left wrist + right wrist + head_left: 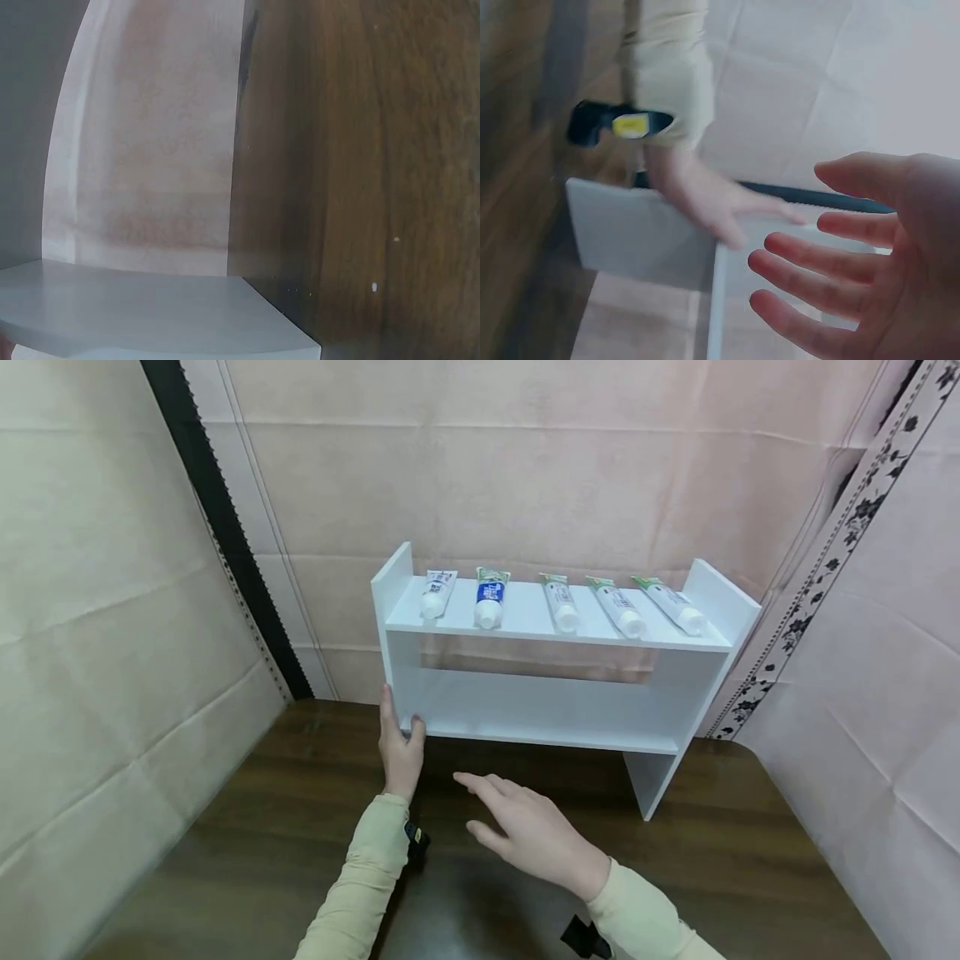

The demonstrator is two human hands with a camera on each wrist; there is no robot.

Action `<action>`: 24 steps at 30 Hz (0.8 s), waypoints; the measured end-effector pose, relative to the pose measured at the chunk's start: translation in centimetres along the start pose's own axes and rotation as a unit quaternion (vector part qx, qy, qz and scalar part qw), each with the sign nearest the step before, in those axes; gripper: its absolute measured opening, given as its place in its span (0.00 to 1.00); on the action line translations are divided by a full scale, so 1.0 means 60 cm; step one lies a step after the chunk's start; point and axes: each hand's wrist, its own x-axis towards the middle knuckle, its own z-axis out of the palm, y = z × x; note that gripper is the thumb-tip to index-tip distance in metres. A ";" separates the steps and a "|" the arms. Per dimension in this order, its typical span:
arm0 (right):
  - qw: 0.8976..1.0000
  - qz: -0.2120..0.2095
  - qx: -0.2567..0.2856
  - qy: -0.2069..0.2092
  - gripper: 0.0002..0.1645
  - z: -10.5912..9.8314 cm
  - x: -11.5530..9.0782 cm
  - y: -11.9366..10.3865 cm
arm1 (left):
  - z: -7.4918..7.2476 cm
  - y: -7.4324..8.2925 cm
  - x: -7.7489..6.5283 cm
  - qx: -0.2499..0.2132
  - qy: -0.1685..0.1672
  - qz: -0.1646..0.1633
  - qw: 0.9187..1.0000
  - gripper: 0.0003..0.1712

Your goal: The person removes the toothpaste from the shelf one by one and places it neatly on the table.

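A white two-tier shelf (540, 708) stands on the dark wooden table. My left hand (401, 752) grips its left side panel low down, thumb on the inner face and fingers along the outer face. In the right wrist view the left hand (697, 191) also shows on the panel, somewhat blurred. My right hand (536, 831) is in the air in front of the shelf, holding nothing, its fingers spread and relaxed. Several white toothpaste tubes lie in a row on the upper tier, caps to the front; one tube (491, 597) has a broad blue band.
The wooden table (285, 852) has pale cloth walls on its left, back and right. A back cloth (480, 485) hangs close behind the shelf. The lower tier (540, 706) shows a bare white board. A black strip (247, 568) runs down the left corner.
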 end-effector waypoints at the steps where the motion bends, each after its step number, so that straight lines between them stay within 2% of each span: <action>1: 1.000 -0.004 0.006 0.000 0.34 -0.001 0.004 -0.004 | 0.000 -0.001 -0.001 -0.001 0.003 -0.002 1.000 0.41; 5: 1.000 -0.016 0.008 0.018 0.34 -0.008 0.025 -0.018 | 0.000 -0.002 -0.004 0.013 0.013 0.001 1.000 0.42; 11: 0.998 0.009 -0.028 0.061 0.34 -0.039 0.071 -0.023 | 0.000 -0.006 -0.008 0.040 0.013 0.018 0.999 0.41; 15: 0.996 0.006 -0.028 0.079 0.34 -0.063 0.105 -0.023 | -0.002 -0.006 -0.010 0.055 0.015 0.029 0.998 0.41; 19: 0.994 -0.012 -0.025 0.103 0.34 -0.083 0.136 -0.025 | -0.004 -0.003 -0.008 0.054 0.014 0.025 0.998 0.40; 24: 0.992 -0.025 -0.040 0.114 0.36 -0.097 0.166 -0.030 | -0.004 -0.002 -0.003 0.040 0.000 0.015 0.999 0.40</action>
